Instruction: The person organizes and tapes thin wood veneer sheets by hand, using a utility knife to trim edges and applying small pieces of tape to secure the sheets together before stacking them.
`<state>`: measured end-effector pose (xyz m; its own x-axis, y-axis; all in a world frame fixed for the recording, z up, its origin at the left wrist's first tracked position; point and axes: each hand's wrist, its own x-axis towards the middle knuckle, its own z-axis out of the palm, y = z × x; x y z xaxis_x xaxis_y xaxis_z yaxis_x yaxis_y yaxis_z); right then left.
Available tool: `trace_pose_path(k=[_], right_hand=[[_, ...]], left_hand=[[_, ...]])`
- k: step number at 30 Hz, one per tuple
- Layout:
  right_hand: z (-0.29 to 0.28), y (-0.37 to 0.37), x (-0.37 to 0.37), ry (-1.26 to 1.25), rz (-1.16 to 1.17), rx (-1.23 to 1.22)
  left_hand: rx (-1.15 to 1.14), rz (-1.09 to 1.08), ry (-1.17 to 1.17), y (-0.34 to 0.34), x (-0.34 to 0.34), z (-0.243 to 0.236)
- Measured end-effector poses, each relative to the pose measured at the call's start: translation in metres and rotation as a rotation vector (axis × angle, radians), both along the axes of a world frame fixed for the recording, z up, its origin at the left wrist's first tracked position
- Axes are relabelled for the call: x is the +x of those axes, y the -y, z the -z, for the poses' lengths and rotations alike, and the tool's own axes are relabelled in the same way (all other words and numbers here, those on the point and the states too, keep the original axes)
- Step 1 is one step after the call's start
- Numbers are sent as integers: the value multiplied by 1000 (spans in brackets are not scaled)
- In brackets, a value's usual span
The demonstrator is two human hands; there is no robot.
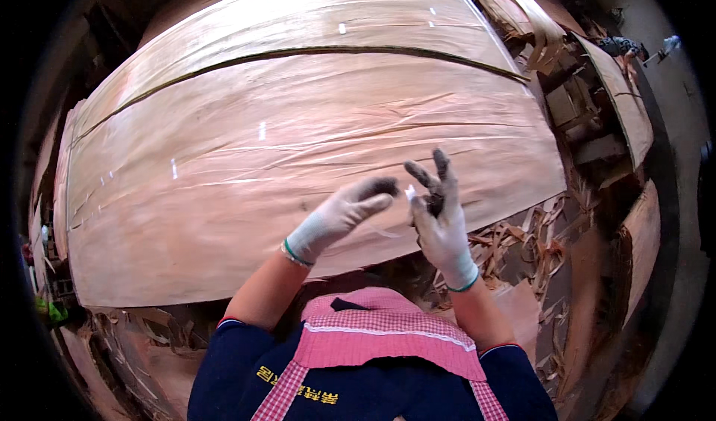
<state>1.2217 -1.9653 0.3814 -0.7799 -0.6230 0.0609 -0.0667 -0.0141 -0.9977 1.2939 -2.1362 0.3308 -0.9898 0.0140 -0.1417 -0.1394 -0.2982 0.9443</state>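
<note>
My left hand (344, 211), in a white work glove with dark fingertips, hovers over a wide sheet of wood veneer (224, 220). Its fingers point right, the thumb a little apart from them, and nothing shows between them. To its right, my right hand (441, 223) wears a matching glove. A small piece of white tape (409, 193) sticks up from its thumb tip, which is bent toward a folded finger; two other fingers stretch out. The veneer below has wrinkles and splits, and short white tape pieces (262, 131) are stuck on it.
Across the far part of the stack, a dark-edged veneer layer (298, 51) forms a long seam. Torn veneer strips (522, 246) lie in a heap at the near right corner. More veneer sheets (643, 234) stand at the right, and scraps lie along the near left edge.
</note>
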Motion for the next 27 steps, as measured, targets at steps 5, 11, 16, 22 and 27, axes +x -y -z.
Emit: trace_pose_path(k=[5,11,16,22,27], right_hand=[[6,-33,-28,-85,-71,-63],[7,-13,-69,5,23,185],[98,-11,-119,368,-126,375],[160,17,-157,434,-78,440],[184,38,-183,383,39,453]], left_hand=[[137,-71,16,-56,-30,-30],[80,-284,-1,-41,-75,-6],[-173,-559,88,5,-137,119],[-872,-627,163,35,-185,136],[-953,-603,252,55,-216,137]])
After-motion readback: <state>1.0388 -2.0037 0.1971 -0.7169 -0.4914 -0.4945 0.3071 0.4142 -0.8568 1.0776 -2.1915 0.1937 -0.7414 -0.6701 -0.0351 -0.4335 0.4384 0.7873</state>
